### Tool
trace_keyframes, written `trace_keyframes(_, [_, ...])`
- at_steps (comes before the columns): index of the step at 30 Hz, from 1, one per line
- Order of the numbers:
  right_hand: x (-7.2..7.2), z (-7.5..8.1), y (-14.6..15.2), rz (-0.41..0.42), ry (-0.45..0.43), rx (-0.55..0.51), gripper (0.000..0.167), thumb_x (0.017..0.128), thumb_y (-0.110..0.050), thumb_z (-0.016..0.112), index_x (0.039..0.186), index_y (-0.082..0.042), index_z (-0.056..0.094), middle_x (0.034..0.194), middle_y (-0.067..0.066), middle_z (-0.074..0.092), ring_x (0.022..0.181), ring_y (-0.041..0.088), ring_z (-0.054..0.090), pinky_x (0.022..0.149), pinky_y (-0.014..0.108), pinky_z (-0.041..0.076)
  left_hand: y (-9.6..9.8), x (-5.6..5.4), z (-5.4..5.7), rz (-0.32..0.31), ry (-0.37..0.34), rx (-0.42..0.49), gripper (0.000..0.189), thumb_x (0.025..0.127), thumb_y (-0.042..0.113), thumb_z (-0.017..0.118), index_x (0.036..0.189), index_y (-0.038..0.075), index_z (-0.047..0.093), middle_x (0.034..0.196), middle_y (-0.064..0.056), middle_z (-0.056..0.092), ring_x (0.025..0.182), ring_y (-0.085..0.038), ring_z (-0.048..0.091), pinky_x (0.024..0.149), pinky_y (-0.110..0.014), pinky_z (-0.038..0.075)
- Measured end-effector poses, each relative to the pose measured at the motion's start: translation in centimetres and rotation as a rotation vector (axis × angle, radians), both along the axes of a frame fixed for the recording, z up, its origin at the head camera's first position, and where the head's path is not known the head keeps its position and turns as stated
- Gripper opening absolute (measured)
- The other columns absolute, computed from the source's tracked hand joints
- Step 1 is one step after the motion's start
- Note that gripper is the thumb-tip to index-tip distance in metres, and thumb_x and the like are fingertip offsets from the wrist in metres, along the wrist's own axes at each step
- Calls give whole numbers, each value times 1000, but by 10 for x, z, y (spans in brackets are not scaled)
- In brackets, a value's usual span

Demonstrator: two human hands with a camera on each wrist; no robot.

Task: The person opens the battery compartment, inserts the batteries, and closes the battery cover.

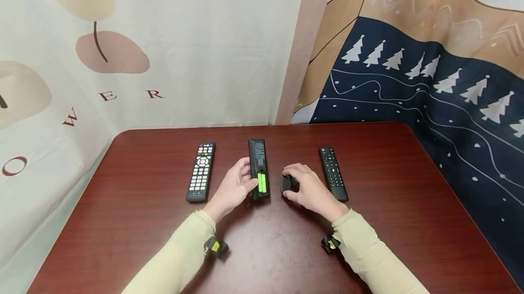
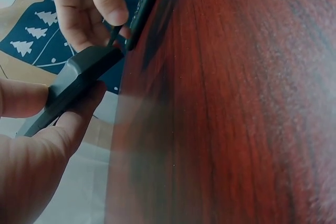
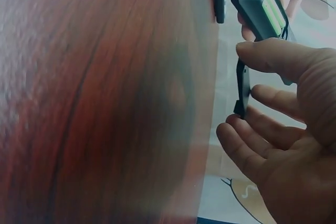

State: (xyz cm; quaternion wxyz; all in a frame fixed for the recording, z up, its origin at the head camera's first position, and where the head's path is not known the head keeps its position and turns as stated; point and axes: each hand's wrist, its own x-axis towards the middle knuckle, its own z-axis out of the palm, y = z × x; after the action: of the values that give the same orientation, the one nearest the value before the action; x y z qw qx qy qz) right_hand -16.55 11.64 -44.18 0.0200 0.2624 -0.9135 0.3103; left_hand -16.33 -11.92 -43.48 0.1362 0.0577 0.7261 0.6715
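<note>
My left hand (image 1: 234, 185) grips a black remote control (image 1: 258, 155) turned back side up, thumb along one edge and fingers along the other. Its battery compartment is uncovered, and green batteries (image 1: 262, 182) lie side by side inside. To the right, my right hand (image 1: 308, 185) pinches a small black battery cover (image 1: 286, 184) between thumb and fingers, apart from the remote. In the right wrist view the cover (image 3: 242, 88) appears edge-on with a small tab at its lower end. The left wrist view shows the end of the remote (image 2: 79, 80) raised above the table.
A black remote with white buttons (image 1: 200, 171) lies face up left of my left hand. Another black remote (image 1: 333, 173) lies beside my right hand, its lower end close to the wrist. The brown table (image 1: 262, 257) ends at patterned curtains (image 1: 204, 48) behind.
</note>
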Motion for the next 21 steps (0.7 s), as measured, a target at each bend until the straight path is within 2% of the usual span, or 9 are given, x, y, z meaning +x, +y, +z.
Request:
trace_keyframes(5, [1, 0, -3, 5, 44, -47, 46, 83, -8, 85, 125, 1, 67, 133, 14, 64, 122, 32, 59, 98, 51, 53, 0, 0, -5, 1, -7, -20, 59, 100, -8, 53, 154, -5, 32, 154, -31, 44, 137, -45, 51, 105, -51, 51])
trace_keyframes(13, [4, 3, -9, -3, 71, -107, 49, 81, -5, 86, 126, 1, 67, 135, 13, 63, 120, 30, 61, 92, 43, 58, 0, 3, -5, 2, 1, 1, 57, 99, -9, 52, 153, -5, 34, 149, -30, 50, 131, -43, 57, 99, -44, 55])
trace_keyframes(17, [7, 5, -11, 1, 78, -131, 49, 81, -4, 86, 126, 0, 67, 135, 13, 63, 119, 29, 62, 91, 41, 59, 2, 5, -4, -7, -8, 16, 55, 99, -10, 52, 152, -4, 35, 144, -28, 55, 118, -34, 65, 82, -31, 57])
trace_keyframes(21, [8, 8, -13, 14, 101, -153, 48, 81, -4, 86, 125, 0, 67, 134, 13, 63, 118, 29, 62, 90, 42, 59, 3, 6, -3, -8, -9, 16, 55, 100, -9, 52, 152, -4, 36, 141, -27, 57, 109, -27, 66, 71, -27, 53])
